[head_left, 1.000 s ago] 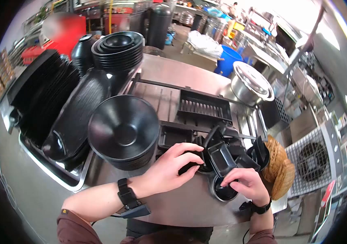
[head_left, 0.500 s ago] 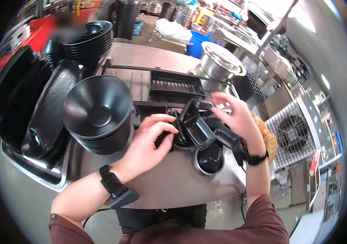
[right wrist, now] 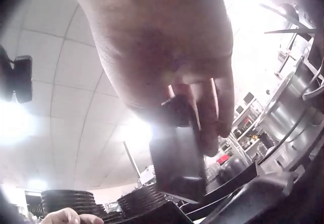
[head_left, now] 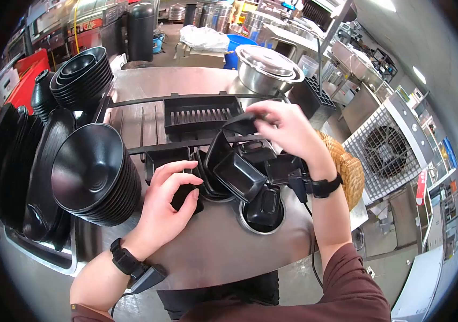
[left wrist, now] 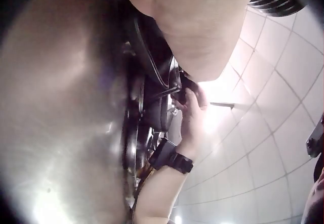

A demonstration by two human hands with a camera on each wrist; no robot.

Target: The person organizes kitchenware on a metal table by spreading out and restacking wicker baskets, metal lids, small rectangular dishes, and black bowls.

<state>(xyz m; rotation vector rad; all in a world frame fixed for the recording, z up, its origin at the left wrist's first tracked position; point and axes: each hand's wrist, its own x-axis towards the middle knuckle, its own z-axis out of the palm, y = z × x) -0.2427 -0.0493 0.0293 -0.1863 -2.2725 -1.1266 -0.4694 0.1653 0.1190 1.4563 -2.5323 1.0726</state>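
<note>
My right hand [head_left: 288,129] pinches a small black dish [right wrist: 177,158] between thumb and fingers, above the far side of a pile of black dishes. Its straight-sided shape shows in the right wrist view. In the pile, a rectangular black dish [head_left: 239,176] lies tilted. A round metal-rimmed container [head_left: 261,232] stands in front, with another black dish [head_left: 265,206] inside it. To the left of the pile, my left hand [head_left: 164,201] has loosely curved fingers; a dark dish partly shows behind its thumb. The right hand with its dish also appears in the left wrist view.
Nested black bowls [head_left: 92,166] stand left, beside stacked long black plates [head_left: 41,188]. A black frame with a slotted tray [head_left: 202,114] spans the steel table [head_left: 223,252]. Behind it is a lidded steel pot [head_left: 266,70]. A woven basket [head_left: 347,172] stands right.
My right hand has left the metal-rimmed container, where a black dish now sits, and moved to the far side of the pile, taking up another dish. The head view has shifted.
</note>
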